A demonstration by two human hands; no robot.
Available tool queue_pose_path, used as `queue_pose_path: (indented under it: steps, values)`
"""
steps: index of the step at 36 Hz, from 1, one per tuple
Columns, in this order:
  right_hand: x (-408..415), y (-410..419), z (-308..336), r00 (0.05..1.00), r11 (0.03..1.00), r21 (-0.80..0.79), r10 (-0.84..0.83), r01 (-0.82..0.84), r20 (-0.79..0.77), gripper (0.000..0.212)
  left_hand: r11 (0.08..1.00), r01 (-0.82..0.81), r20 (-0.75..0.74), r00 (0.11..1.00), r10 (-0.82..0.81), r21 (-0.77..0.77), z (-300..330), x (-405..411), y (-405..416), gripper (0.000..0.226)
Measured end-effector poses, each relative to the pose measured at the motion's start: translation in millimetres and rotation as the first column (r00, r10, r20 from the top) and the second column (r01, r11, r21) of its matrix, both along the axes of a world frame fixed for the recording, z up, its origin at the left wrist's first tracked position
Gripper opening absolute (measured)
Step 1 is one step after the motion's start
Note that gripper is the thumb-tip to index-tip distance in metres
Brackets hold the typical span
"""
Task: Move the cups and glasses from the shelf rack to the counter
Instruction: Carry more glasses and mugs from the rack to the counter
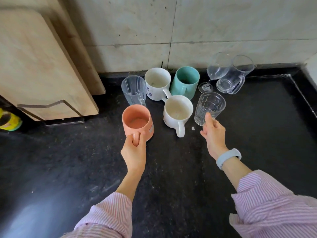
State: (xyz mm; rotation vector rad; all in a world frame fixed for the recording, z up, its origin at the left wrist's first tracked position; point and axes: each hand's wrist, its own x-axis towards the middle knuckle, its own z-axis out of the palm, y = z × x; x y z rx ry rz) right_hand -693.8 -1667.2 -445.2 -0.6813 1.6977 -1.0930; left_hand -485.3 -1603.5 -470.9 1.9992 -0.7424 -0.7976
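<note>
A salmon-pink mug [137, 120] stands on the black counter [68, 160], and my left hand [134, 151] pinches its handle. My right hand [213, 134] is at the base of a patterned clear tumbler [210, 106], thumb against its side, fingers spread. Between them sits a white mug [177, 112]. Behind are a striped clear glass [133, 90], a second white mug [157, 83] with blue print, and a teal mug [186, 82]. A wine glass [215, 69] and a clear glass mug [234, 77] stand at the back right.
Wooden cutting boards [39, 66] lean in a metal stand [51, 107] at the left. A yellow-green object [9, 121] lies at the far left edge. The tiled wall [188, 31] rises behind the cups. A raised counter edge [301, 93] runs along the right.
</note>
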Motion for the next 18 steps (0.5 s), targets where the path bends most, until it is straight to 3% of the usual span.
queue_pose_path:
  steps: [5, 10, 14, 18]
  values:
    - [1, -17, -6, 1.000, 1.000, -0.024, -0.016, 0.016, -0.013, 0.038, 0.999, 0.021, -0.018, 1.000, -0.021, -0.029, 3, -13, -7, 0.026]
    - [1, -28, -11, 0.987, 0.999, 0.008, 0.052, -0.052, -0.153, 0.041, 0.996, 0.079, -0.024, 0.997, -0.080, -0.037, 6, -25, -13, 0.023]
    - [3, -34, -12, 0.983, 0.995, 0.027, 0.099, -0.096, -0.156, 0.037, 0.990, 0.134, -0.048, 0.990, -0.136, -0.046, 12, -29, -14, 0.025]
    - [10, -41, -8, 0.974, 0.988, 0.033, 0.156, -0.153, -0.165, 0.053, 0.975, 0.211, -0.076, 0.973, -0.216, -0.071, 11, -29, -18, 0.025]
